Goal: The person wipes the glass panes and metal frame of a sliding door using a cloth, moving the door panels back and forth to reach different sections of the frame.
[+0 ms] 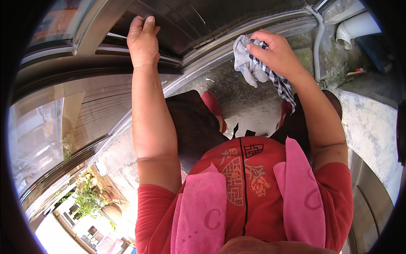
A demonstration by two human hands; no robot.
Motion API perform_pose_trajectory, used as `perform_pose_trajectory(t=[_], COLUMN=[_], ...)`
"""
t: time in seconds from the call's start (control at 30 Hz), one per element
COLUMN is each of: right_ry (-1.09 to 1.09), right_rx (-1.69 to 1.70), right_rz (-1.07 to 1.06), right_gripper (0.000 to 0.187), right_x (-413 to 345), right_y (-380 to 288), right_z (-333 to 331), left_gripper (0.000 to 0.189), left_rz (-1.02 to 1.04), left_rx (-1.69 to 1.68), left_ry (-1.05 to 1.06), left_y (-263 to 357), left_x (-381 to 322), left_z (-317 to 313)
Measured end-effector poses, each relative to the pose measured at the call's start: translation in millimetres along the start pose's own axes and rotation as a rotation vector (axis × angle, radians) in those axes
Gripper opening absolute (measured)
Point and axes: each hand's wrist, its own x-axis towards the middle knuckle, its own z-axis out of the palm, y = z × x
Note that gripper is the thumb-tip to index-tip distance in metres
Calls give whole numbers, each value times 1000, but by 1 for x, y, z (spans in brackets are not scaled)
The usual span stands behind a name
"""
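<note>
My right hand [274,52] grips two bunched cloths over the floor near the door sill. One is a light grey terry cloth [245,63]; the other, a black-and-white checked cloth [280,84], hangs down toward my right knee. On the other side my left hand [144,41] is raised with curled fingers against a dark metal door panel [180,25], close to its lighter metal frame [98,27]. Whether those fingers grasp an edge of the panel is hidden.
A metal sill track [219,46] runs along the door's foot. A grey hose [318,47] and a white plastic pipe [358,30] are by the stained wall at right. My red shoes [212,103] stand on the concrete floor [247,117]. A potted plant [90,193] is behind at lower left.
</note>
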Motion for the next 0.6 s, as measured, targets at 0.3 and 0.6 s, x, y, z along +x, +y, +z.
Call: perform_pose_trajectory(t=[0.3, 0.6], right_ry=[9, -61], right_rx=[-13, -98], right_rz=[-63, -10], right_gripper=[34, 24], right_x=[4, 6], right_y=[7, 4], right_z=[0, 1], left_gripper=[9, 12], left_rz=[5, -3], left_rx=[-2, -50], left_ry=[31, 73], left_y=[2, -2], left_x=[-4, -7], left_z=[4, 11])
